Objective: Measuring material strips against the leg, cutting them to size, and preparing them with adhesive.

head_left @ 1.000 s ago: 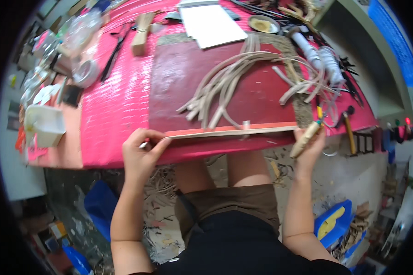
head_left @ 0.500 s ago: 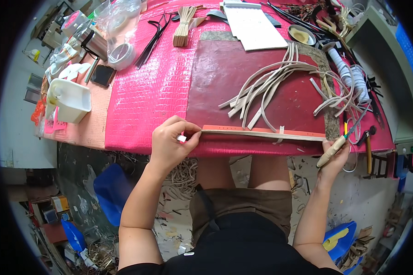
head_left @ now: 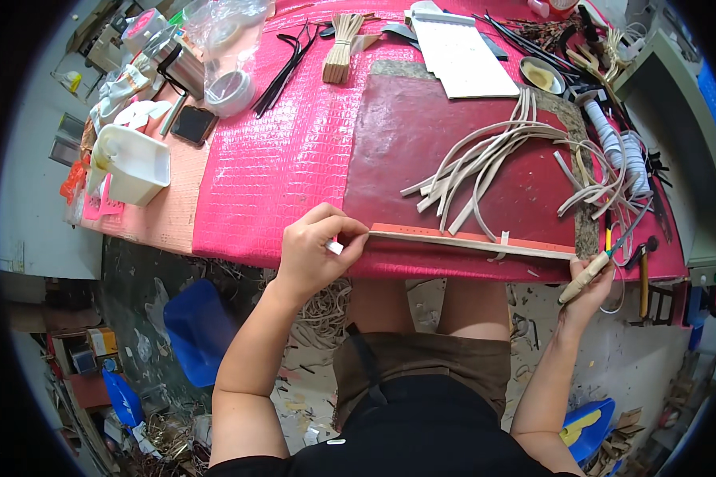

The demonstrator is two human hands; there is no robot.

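Your left hand (head_left: 323, 245) and right hand (head_left: 587, 288) pinch a thin cream strip (head_left: 461, 242) at the near edge of a dark red rectangular mat (head_left: 410, 127), apparently keeping it straight along a flat orange bar (head_left: 429, 232); your right also grips a pale-handled tool (head_left: 584, 278).

With our left hand (head_left: 320, 245) we pinch one end of a flat pale strip (head_left: 469, 243); our right hand (head_left: 587, 296) holds its other end and a pale-handled tool (head_left: 582, 281). An orange band (head_left: 429, 231) runs alongside. Beyond, we have loose cords (head_left: 523, 113) on a dark red mat (head_left: 398, 135).
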